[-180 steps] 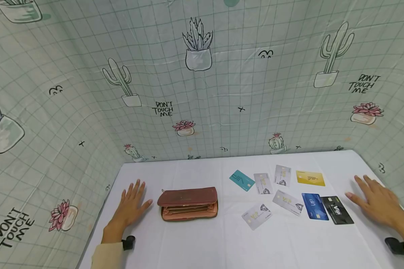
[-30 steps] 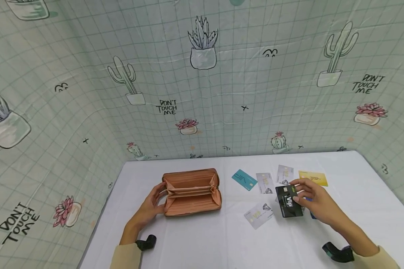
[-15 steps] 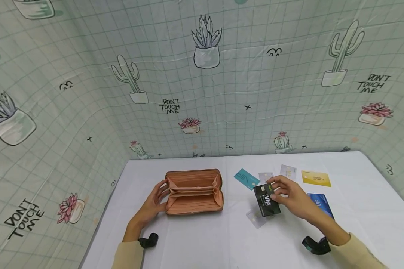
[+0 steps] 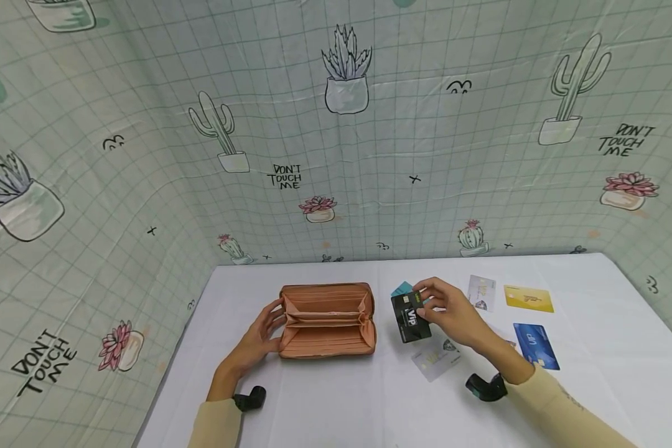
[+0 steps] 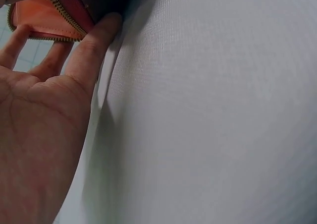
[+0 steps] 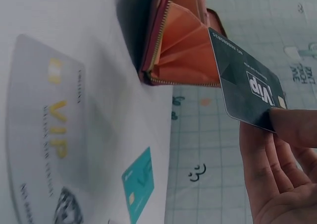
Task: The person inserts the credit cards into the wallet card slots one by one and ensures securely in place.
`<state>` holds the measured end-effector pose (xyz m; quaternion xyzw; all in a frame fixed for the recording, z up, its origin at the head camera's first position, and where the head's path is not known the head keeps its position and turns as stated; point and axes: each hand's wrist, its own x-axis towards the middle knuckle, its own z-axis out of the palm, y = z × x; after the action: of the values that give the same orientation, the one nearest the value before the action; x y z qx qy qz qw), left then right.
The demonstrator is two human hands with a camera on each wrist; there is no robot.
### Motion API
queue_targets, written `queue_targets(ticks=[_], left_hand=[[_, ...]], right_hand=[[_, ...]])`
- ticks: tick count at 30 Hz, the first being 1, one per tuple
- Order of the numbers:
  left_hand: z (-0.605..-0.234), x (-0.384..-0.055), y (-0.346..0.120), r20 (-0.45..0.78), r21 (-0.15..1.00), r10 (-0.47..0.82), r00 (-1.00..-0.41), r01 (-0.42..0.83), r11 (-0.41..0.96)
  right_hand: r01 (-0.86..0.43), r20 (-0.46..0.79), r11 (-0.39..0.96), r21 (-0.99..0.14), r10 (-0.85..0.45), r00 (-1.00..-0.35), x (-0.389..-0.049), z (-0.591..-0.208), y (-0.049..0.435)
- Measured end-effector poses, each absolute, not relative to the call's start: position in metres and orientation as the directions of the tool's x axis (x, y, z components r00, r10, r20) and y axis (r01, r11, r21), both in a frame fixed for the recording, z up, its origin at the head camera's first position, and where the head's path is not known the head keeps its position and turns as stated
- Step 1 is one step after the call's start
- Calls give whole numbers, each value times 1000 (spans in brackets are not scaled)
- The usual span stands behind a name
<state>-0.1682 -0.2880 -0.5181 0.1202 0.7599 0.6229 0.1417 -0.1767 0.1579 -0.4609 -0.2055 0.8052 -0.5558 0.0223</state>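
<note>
My right hand (image 4: 450,314) pinches a black VIP card (image 4: 410,316) between thumb and fingers, lifted above the table just right of the wallet. In the right wrist view the black card (image 6: 247,83) is tilted, its far corner overlapping the wallet's zipped end. The brown zip wallet (image 4: 327,343) lies spread wide, its orange-tan lining and dividers facing up. At its left end my left hand (image 4: 256,336) grips the edge, thumb low and fingers higher. The left wrist view shows fingers against the wallet's zipped side (image 5: 49,16).
A teal card (image 6: 138,182) lies behind the held card. Silver VIP cards (image 4: 435,361) lie about the right side, one partly under my right forearm. A yellow card (image 4: 529,298) and a blue card (image 4: 536,346) are farther right. A patterned cloth (image 4: 414,137) rises behind the white table.
The wallet has been spread open and gripped by my left hand. My right hand has picked up the black card from the far right and carried it left towards the wallet.
</note>
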Motion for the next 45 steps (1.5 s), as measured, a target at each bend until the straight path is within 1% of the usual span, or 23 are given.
queue_targets(ticks=[9, 17, 27, 37, 45], left_hand=[[-518, -167, -288, -85, 983, 350, -933, -22, 181], [-519, -167, -288, -97, 985, 355, -930, -40, 165], [-524, -170, -289, -91, 987, 354, -931, -36, 159], [-525, -173, -289, -102, 987, 344, -934, -52, 154], [-522, -173, -290, -135, 988, 339, -931, -98, 123]], right_hand=[[-368, 257, 292, -883, -354, -899, -199, -464, 122], [-422, 323, 305, -854, -327, -888, -216, -454, 85], [-499, 394, 326, -803, -339, -855, -231, -444, 38], [-548, 398, 390, -740, -403, -824, -245, -441, 2], [-644, 460, 404, -650, -465, -756, -257, -443, -17]])
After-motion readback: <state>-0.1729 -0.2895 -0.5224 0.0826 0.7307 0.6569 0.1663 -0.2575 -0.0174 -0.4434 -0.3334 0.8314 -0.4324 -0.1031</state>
